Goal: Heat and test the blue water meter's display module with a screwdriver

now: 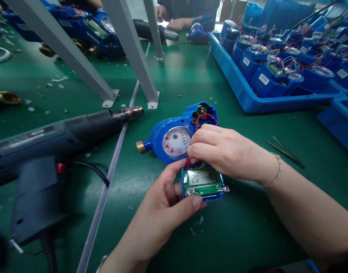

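A blue water meter (174, 136) with a round dial and a brass fitting lies on the green mat. Red wires (203, 119) run from its open housing. Just in front of it is a blue display module (203, 184) with a green board and an LCD that reads digits. My left hand (162, 212) grips this module from the left and below, thumb on its lower edge. My right hand (225, 149) reaches in from the right, fingers pinched together on the wires between meter and module.
A dark heat gun (48, 151) lies at left, nozzle pointing right. Metal frame legs (134, 57) stand behind. Blue trays (248, 94) with several meters fill the right. Tweezers (286, 151) lie at right. Another person's hands (174, 22) rest at the far edge.
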{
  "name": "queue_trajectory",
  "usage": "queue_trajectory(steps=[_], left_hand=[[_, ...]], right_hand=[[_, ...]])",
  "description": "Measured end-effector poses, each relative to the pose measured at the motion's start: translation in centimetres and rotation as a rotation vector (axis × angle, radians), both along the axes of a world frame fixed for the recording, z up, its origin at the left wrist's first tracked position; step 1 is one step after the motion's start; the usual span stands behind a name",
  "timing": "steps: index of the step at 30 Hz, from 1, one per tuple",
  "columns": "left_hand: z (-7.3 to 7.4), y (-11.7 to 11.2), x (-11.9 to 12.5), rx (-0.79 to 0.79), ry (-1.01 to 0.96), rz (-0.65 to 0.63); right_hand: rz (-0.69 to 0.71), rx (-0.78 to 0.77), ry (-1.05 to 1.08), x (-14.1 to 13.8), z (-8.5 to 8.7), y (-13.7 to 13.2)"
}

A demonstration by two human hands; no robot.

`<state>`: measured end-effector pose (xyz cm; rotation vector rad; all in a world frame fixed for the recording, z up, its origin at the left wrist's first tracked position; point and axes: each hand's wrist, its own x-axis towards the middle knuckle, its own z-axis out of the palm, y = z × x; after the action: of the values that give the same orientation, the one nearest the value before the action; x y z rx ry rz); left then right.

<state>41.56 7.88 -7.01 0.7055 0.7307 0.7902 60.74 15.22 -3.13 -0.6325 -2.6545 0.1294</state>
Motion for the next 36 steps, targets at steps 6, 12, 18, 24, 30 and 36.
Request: queue_trajectory(steps=[6, 12, 18, 24, 30, 36], left_hand=[[0.3, 0.0, 0.0, -0.05, -0.013, -0.004], [0.2, 0.1, -0.1, -0.047, -0.001, -0.001], [-0.3, 0.1, -0.1, 0.048, 0.086, -0.024], [-0.2, -0.1, -0.3, 0.055, 0.121, -0.058], [-0.5, 0.1, -0.4, 0.075, 0.154, -0.041], [-0.7, -0.2, -0.5, 0.093, 0.166, -0.039]], right_hand=[[0.011, 0.001, 0.032, 0.2, -0.4, 0.3], [0.009, -0.068, 0.087, 0.4, -0.3, 0.6], [-0.03, -0.159, 0.111, -0.4, 0.3, -0.6], [-0.043, -0.033, 0.022, -0.8, -0.2, -0.7], [0.001, -0.006, 0.038, -0.8, -0.5, -0.4], [0.041, -0.093, 0.114, -0.6, -0.6, 0.0]])
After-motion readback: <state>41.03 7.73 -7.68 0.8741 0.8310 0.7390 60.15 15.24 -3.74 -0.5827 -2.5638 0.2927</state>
